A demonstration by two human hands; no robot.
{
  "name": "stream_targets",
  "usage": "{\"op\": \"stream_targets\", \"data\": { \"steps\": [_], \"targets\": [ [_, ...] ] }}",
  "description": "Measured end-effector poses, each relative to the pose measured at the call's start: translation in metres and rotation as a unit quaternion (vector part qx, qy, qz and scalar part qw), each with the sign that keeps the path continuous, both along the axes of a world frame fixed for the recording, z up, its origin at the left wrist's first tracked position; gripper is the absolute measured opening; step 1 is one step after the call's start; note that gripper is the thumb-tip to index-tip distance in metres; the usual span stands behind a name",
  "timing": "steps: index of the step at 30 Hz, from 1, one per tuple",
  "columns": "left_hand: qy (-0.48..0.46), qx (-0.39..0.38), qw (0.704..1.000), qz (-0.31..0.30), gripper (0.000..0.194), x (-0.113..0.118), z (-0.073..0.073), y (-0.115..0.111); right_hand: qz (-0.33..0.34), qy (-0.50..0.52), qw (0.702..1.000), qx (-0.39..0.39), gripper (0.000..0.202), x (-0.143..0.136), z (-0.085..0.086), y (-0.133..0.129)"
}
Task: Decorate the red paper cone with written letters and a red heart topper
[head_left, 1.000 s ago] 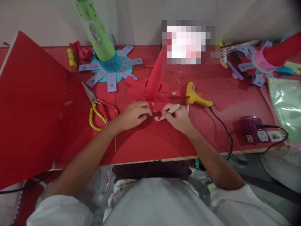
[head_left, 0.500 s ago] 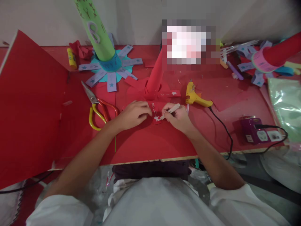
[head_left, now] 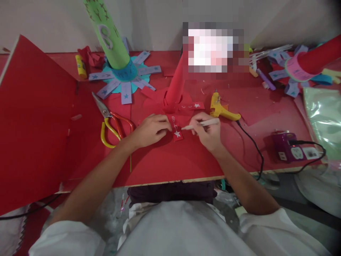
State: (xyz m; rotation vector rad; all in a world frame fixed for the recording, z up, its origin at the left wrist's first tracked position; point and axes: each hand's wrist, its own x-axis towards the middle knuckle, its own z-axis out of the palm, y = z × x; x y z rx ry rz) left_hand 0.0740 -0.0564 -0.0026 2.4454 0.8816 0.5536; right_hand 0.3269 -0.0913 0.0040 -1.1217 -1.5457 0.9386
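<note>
My right hand (head_left: 207, 134) grips a white marker pen (head_left: 211, 122), its tip just right of a narrow red paper strip (head_left: 174, 138). White letters and a white star mark that strip. My left hand (head_left: 152, 131) rests beside the strip's left edge, fingers loosely bent and thumb apart from the forefinger. The strip spreads from the foot of a red paper cone (head_left: 174, 87). Another red strip (head_left: 190, 106) with white marks and a star points right.
Left lie large scissors (head_left: 107, 115); behind them stands a green paper tube (head_left: 114, 49) on a blue base. A yellow glue gun (head_left: 223, 113) lies right, its cord running towards a purple power socket box (head_left: 285, 147). A red board (head_left: 37, 121) stands at left.
My right hand has drawn back to the right with the pen, lifting the tip off the star and uncovering more of the strip. My left hand stays almost still.
</note>
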Motion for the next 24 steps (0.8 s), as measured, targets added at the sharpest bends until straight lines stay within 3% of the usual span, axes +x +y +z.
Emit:
{"op": "stream_targets", "data": {
  "steps": [3, 6, 8, 10, 15, 20, 24],
  "targets": [
    [-0.071, 0.025, 0.993, 0.091, 0.024, 0.0, 0.007, -0.003, -0.066, 0.049, 0.996, 0.043, 0.026, -0.003, 0.008, 0.004],
    [-0.126, 0.053, 0.966, 0.218, 0.023, -0.001, 0.01, -0.002, -0.099, 0.022, 0.992, 0.075, 0.027, -0.011, 0.018, 0.019],
    [-0.14, 0.058, 0.953, 0.263, 0.032, -0.002, 0.007, 0.0, -0.109, -0.012, 0.988, 0.11, 0.026, -0.018, 0.022, 0.031],
    [-0.137, 0.044, 0.954, 0.262, 0.049, -0.002, 0.003, 0.003, -0.097, -0.047, 0.987, 0.123, 0.025, -0.025, 0.021, 0.04],
    [-0.1, -0.001, 0.978, 0.181, 0.078, 0.005, -0.007, 0.003, -0.066, -0.082, 0.987, 0.123, 0.023, -0.037, 0.009, 0.043],
    [-0.03, 0.041, 0.988, 0.146, 0.084, 0.01, -0.001, -0.006, -0.03, -0.112, 0.987, 0.113, 0.041, -0.041, 0.013, 0.038],
    [-0.01, 0.075, 0.987, 0.142, 0.079, 0.01, 0.011, -0.012, -0.013, -0.101, 0.99, 0.101, 0.041, -0.033, 0.024, 0.037]
  ]
}}
